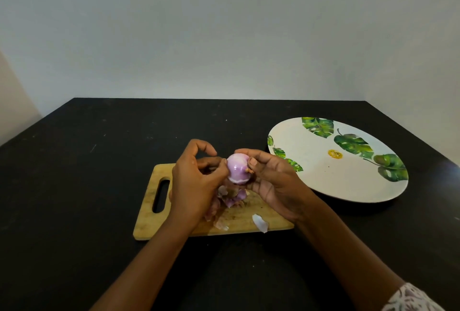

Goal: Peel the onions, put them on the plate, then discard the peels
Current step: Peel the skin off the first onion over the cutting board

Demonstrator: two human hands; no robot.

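At frame centre the right hand (271, 181) cups the onion (237, 170), thumb curled over it, and the left hand (194, 181) pinches its left side. The onion is glossy pale purple and is held above peels (229, 198) on the cutting board (149, 223). A leaf-patterned plate (348, 181) lies to the right.

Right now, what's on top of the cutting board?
Purple onion peels lie piled on the cutting board, plus one pale peel near its front edge. The left hand hides part of the pile. The onion is held above it.
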